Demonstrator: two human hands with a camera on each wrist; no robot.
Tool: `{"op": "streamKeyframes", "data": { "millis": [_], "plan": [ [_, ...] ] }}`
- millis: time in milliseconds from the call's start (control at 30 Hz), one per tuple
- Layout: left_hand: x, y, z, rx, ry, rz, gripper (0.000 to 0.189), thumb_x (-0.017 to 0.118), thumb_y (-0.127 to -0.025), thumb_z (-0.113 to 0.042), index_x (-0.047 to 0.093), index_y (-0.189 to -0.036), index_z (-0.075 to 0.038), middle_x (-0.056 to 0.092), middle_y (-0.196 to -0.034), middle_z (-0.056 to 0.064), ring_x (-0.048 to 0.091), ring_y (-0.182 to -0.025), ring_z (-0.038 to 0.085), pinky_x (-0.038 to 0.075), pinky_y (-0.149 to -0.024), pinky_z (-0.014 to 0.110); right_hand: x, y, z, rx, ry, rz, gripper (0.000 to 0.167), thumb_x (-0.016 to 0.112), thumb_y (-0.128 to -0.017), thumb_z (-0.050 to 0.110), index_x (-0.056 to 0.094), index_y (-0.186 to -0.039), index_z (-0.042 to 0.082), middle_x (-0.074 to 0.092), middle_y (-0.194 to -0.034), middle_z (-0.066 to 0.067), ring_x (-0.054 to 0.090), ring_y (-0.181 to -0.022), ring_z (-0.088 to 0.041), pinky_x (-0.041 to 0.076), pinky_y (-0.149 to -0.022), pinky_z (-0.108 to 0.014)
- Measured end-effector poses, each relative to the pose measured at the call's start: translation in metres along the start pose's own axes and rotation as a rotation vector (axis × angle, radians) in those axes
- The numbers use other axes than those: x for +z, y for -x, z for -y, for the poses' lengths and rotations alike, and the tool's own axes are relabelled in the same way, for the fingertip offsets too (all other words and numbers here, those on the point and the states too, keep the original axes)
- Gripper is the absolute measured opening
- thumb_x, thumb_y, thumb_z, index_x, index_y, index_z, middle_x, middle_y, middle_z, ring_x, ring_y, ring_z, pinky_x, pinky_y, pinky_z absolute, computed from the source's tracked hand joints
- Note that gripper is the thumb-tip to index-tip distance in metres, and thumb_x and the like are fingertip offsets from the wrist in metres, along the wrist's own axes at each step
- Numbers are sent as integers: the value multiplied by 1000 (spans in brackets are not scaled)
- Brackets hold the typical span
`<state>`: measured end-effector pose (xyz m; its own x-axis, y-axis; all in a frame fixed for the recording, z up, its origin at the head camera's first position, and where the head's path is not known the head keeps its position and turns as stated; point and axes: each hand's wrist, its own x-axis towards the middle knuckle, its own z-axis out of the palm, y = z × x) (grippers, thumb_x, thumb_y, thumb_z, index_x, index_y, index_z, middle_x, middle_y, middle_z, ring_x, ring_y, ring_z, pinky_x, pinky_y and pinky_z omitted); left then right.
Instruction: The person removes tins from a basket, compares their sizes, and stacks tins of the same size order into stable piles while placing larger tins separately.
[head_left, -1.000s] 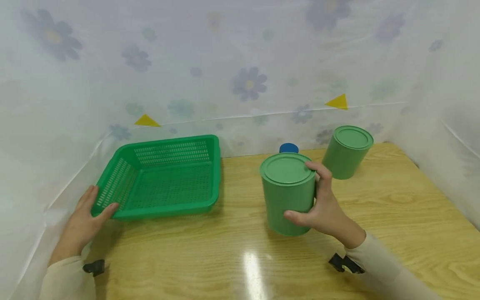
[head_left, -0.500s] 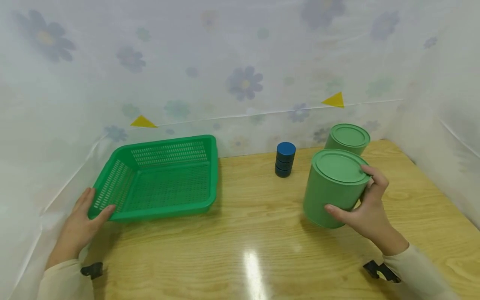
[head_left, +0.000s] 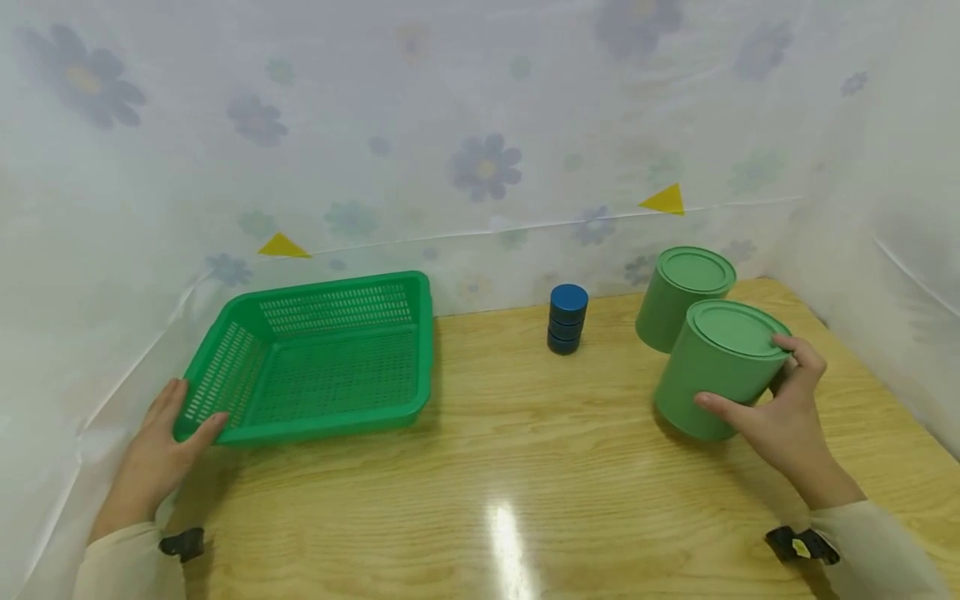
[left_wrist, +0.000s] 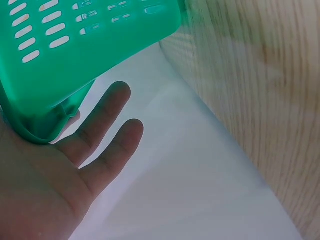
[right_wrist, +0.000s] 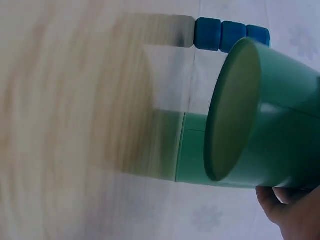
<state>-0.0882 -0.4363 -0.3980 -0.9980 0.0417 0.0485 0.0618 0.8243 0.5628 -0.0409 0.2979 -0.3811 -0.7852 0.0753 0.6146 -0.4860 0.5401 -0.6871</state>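
Note:
My right hand (head_left: 787,425) grips a green lidded can (head_left: 720,375) by its right side, thumb in front, fingertips at the lid's rim. The can is tilted; the right wrist view shows its pale underside (right_wrist: 235,110) off the table. Just behind it a similar green can (head_left: 678,300) stands on the table, partly covered by the held one. My left hand (head_left: 153,450) holds the near left corner of a green plastic basket (head_left: 322,429), its thumb along the front rim. Two of its fingers (left_wrist: 112,155) stretch out below the rim in the left wrist view.
A stack of three blue cylinders (head_left: 566,321) stands near the back edge, between basket and cans. Flowered white sheeting (head_left: 487,108) encloses the wooden table (head_left: 420,517) at the back and sides. Two yellow triangles (head_left: 663,200) mark the back sheet.
My right hand has carried the can rightward, from in front of the blue stack to in front of the other can. The blue stack is uncovered. The left hand and basket stay in place.

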Motion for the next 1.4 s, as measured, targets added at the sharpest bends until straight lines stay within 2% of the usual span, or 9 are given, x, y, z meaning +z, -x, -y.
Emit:
{"op": "streamKeyframes", "data": {
  "millis": [200,267,367,467,533,600,633,933,1400],
  "plan": [
    [0,1,0,10,4,-15,85,48,-106,-42,-3,-159,2,-9,-164,28,-4,-144,59,3,-109,75,-4,-1,-8,165,81,10,112,84,-73,-14,10,-153,14,39,-138,-21,48,-112,-3,39,-88,-12],
    [0,0,0,9,5,-16,85,48,-106,-42,-2,-159,2,-9,-164,28,-4,-144,58,3,-109,75,-5,-1,-10,224,125,35,109,84,-78,-6,9,-154,18,39,-138,-29,51,-113,-12,39,-83,-10],
    [0,0,0,1,5,-10,85,47,-106,-42,-3,-160,1,-10,-164,27,-5,-144,58,3,-109,75,-9,-1,-13,302,180,87,104,84,-84,7,8,-154,18,33,-143,-35,52,-120,-36,39,-79,-12],
    [-2,0,0,-19,8,6,85,46,-106,-43,-5,-160,-1,-13,-164,25,-7,-144,58,2,-108,76,-11,-3,-13,349,201,128,101,83,-86,13,8,-154,12,23,-152,-36,44,-124,-60,49,-85,-30],
    [-2,0,-1,-27,6,11,85,46,-106,-43,-6,-160,-1,-13,-164,25,-6,-143,59,3,-108,77,-11,-4,-12,362,215,146,100,83,-87,16,10,-154,8,17,-155,-34,41,-125,-65,53,-86,-50],
    [-3,0,-1,-33,3,16,86,46,-106,-44,-7,-160,-2,-14,-164,25,-6,-143,59,3,-107,77,-11,-6,-11,353,238,159,97,84,-86,17,15,-153,3,18,-156,-34,41,-124,-66,49,-83,-66],
    [-3,-1,-1,-34,1,18,86,45,-106,-44,-7,-159,-2,-14,-164,25,-6,-143,59,4,-107,77,-11,-6,-10,345,251,166,95,84,-85,17,18,-152,2,20,-155,-34,43,-122,-66,48,-82,-67],
    [-3,-1,-3,-34,-4,32,86,45,-107,-44,-8,-159,-1,-15,-163,25,-7,-143,59,4,-107,77,-12,-5,-5,335,347,211,86,88,-81,23,31,-142,-1,32,-145,-35,54,-106,-61,57,-65,-56],
    [-5,0,-3,-34,6,53,85,45,-107,-44,-8,-160,-3,-19,-163,25,-7,-140,63,5,-100,83,-18,-10,-1,352,403,270,88,85,-85,32,26,-142,-3,36,-136,-38,52,-103,-56,53,-66,-59]
  ]
}}
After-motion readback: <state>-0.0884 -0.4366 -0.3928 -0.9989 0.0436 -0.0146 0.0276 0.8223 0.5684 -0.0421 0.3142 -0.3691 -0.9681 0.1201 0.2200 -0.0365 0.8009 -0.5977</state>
